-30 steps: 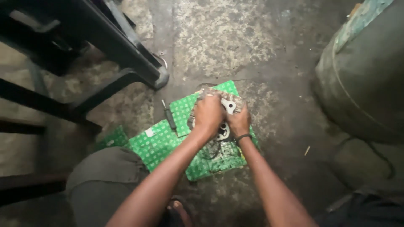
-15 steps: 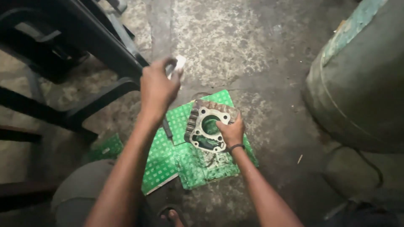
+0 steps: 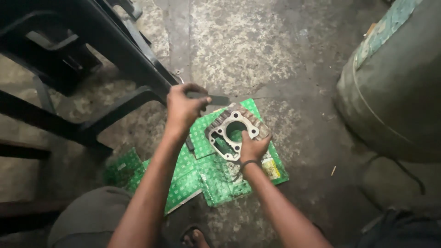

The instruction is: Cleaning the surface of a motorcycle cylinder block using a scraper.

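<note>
Right hand (image 3: pixel 251 148) grips the near edge of a grey cast-metal engine cylinder block (image 3: pixel 234 131) with one large round bore and small bolt holes, holding it tilted up off a flattened green printed cardboard sheet (image 3: pixel 206 177) on the stained concrete floor (image 3: pixel 239 50). Fingers are clamped on the block's lower right corner; a dark band sits on that wrist.

Left hand (image 3: pixel 183 108) is raised above and left of the block, closed around a flat dark blade-like tool (image 3: pixel 209 98), probably a scraper or file. Its tip points right, above the block's top edge, not touching.

Judgement: the step looks like cleaning or scraping the block's mating face, with the tool in hand but no contact yet. Next move calls for bringing the blade flat onto the face while the right hand keeps the block from rocking.

Further out: black metal frame (image 3: pixel 92 69) upper left, large green drum (image 3: pixel 399 82) right, person's grey-clad knee (image 3: pixel 87 220) bottom left, toes of a foot (image 3: pixel 195 239) below the cardboard.
</note>
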